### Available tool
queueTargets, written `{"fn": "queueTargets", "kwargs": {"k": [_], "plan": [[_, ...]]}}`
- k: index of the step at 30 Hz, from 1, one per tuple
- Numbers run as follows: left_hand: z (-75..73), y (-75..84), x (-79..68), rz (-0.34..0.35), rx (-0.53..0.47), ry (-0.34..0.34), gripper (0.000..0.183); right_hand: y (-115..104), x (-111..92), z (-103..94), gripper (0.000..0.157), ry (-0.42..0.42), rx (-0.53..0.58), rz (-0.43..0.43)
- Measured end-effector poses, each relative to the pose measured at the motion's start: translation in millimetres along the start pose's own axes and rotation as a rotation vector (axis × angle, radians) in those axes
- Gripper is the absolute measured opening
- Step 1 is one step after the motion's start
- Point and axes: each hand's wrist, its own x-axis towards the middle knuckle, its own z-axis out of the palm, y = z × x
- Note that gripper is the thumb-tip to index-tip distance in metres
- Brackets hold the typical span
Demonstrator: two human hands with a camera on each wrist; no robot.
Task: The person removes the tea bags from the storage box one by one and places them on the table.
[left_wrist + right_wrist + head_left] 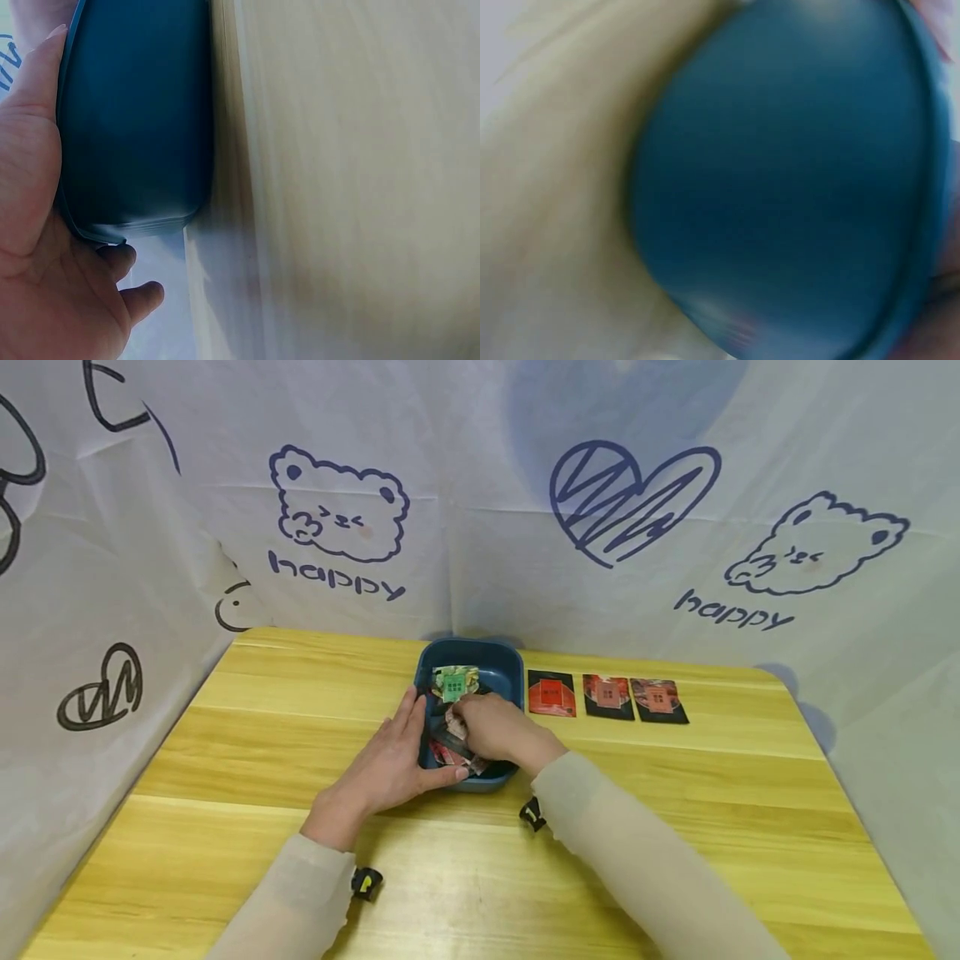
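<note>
A dark blue rectangular bin stands at the back middle of the table, with several small printed packets inside. A green-labelled packet lies toward its far end, and red-and-black packets lie near its front. My left hand rests along the bin's left side with straight fingers, its thumb over the front rim. My right hand reaches over the right rim, its curled fingers pinching a pale-pink and dark packet. The fingertips are partly hidden. In both wrist views the bin's outer wall blocks its contents.
Right of the bin, three flat packets lie in a row: a red one and two darker red-and-black ones, the middle packet and the right packet. A white cloth with drawings hangs behind the wood-grain table.
</note>
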Motion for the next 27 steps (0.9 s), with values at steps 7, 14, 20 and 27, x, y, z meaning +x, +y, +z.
{"fn": "queueTargets", "kwargs": {"k": [7,14,20,27], "plan": [[0.1,0.3,-0.2,-0.001,-0.007,0.002,0.129,-3,-4,-9.6,0.059,0.076,-0.078,0.090],[0.2,-0.1,0.3,0.009,-0.011,0.005,0.128,-17,-5,1.9,0.096,0.086,-0.163,0.250],[0.8,-0.1,0.1,0.015,-0.013,0.004,0.128,-22,-5,14.6,0.104,0.058,-0.278,0.252],[1.5,-0.1,0.3,0.002,-0.012,-0.002,0.128,-20,-5,9.8,0.095,-0.001,-0.230,0.211]]}}
